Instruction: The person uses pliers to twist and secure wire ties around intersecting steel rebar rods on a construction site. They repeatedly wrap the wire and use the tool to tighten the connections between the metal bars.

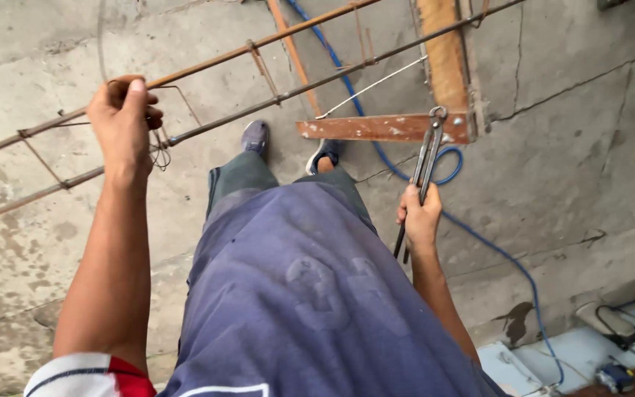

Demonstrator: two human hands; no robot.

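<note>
Left hand [121, 117] fingers grip tie wire [160, 151]; right hand [419, 217] holds pincers [425, 158].

Construction site; cracked concrete slab [567, 169]; rusty rebar cage [259, 66]; timber trestle [446, 59]; blue hose [479, 235].

The left hand [123, 117] grips a rebar cage [259, 73] lying across the concrete floor [582, 169], left of a wooden stand [398, 126]. The right hand [420, 215] holds pincers [426, 158] just before that stand, with a hose [479, 235] trailing along the floor to the right.
</note>
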